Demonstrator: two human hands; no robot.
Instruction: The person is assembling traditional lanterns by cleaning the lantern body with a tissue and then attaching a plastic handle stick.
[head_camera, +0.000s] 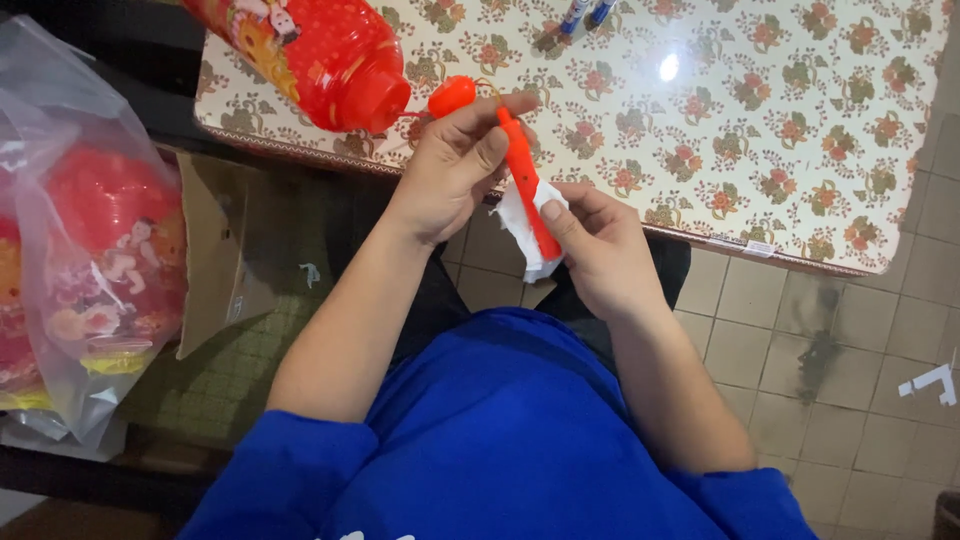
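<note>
Hands worked a slim orange plastic stick (522, 180) just off the table's near edge.

The left hand (455, 165) pinched the stick's upper part between thumb and curled fingers, while the right hand (598, 250) pressed a crumpled white paper tissue (520, 225) against its lower end with thumb and fingertips. The stick slanted over the brown-trimmed edge of the floral-patterned tablecloth (760, 110), its round orange cap (452, 95) close to the mouth of a red printed plastic lantern (320, 45) cut off by the top border. Open tabletop lay to the right, and bare grey tiled floor (860, 350) below it. A clear plastic bag of red lanterns (85, 240) crowded the left, partly out of frame. The right palm was hidden, and two small blue-and-white objects (585, 12) at the top were too cropped to identify.
</note>
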